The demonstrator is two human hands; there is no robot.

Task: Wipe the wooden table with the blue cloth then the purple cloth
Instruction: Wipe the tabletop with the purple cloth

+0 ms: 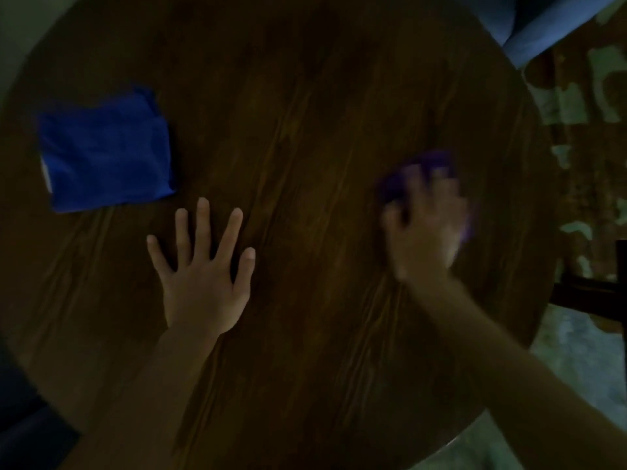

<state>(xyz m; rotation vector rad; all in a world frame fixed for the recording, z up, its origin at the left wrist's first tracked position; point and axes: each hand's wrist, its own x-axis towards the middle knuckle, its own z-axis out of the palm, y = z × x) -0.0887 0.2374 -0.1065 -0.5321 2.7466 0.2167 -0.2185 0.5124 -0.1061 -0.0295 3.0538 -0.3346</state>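
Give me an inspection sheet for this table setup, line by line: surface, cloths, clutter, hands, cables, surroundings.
Surface: round wooden table, dark, grain visible, dim light.
Job's things: blue cloth folded, lying flat at the table's left, untouched; purple cloth under the right hand, mostly hidden.
Clutter: nothing seen.
Hands: left hand flat on the table, fingers spread, holding nothing; right hand pressed on the purple cloth, blurred.
Cables: nothing seen.
Surroundings: patterned floor at right; blue upholstery at top right; dark furniture frame at right edge.

Two bare forearms, no sleeves visible; left hand (203, 276) sharp, no rings seen; right hand (425, 228) blurred.
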